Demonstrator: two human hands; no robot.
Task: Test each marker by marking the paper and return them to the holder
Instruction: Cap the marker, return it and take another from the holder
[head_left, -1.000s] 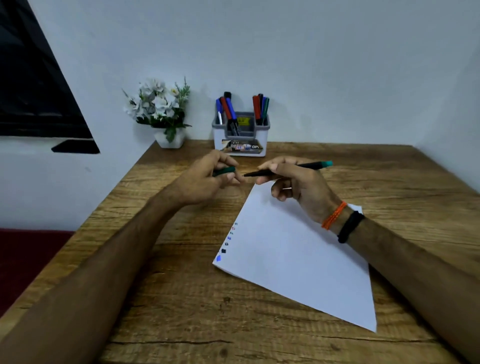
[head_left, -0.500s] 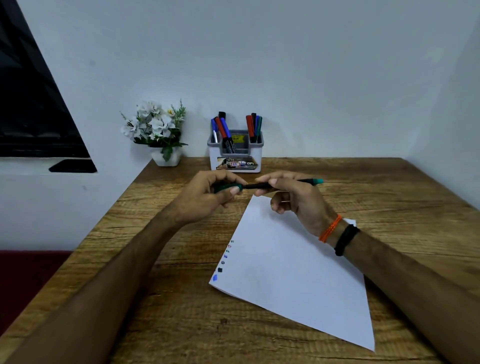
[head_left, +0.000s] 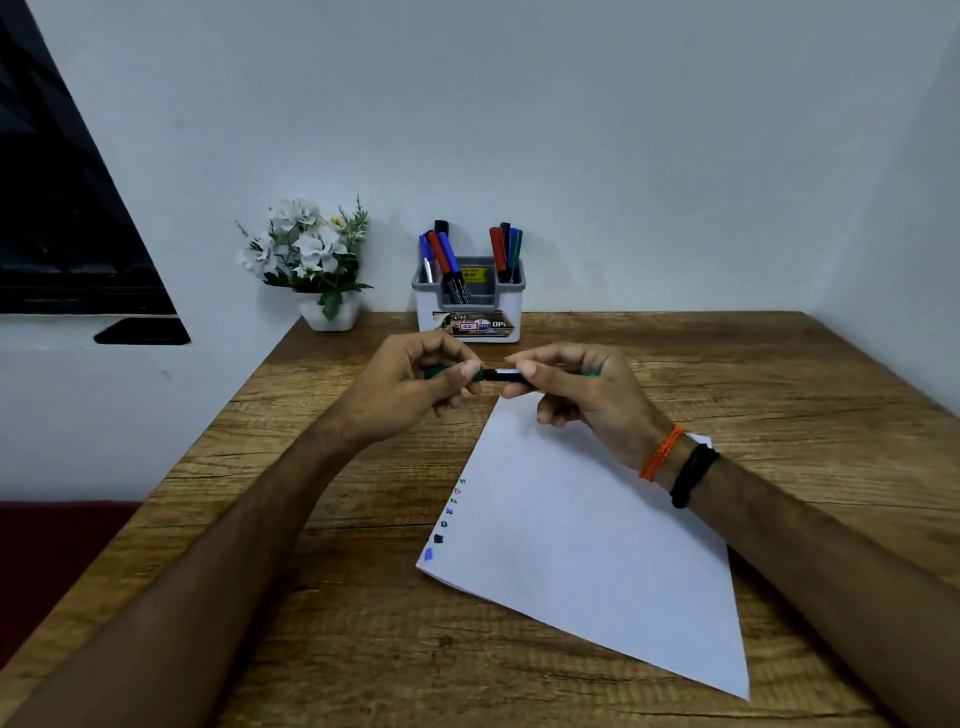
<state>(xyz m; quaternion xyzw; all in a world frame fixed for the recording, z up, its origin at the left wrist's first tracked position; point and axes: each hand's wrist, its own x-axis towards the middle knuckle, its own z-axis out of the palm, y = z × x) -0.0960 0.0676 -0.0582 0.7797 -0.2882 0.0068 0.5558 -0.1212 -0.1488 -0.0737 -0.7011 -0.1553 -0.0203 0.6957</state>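
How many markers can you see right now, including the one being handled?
9. One green-capped black marker is held between the left hand and right hand. Four stand in the left compartment of the grey-and-white plastic holder, four in its right. More may be hidden behind them.

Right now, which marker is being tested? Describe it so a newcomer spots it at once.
Start at the wooden table, then the white paper on it. Just above the paper's far corner, the left hand and right hand hold one green marker level between them. Every other marker stands in the holder by the wall; this is the only one out, with a black barrel and green ends.
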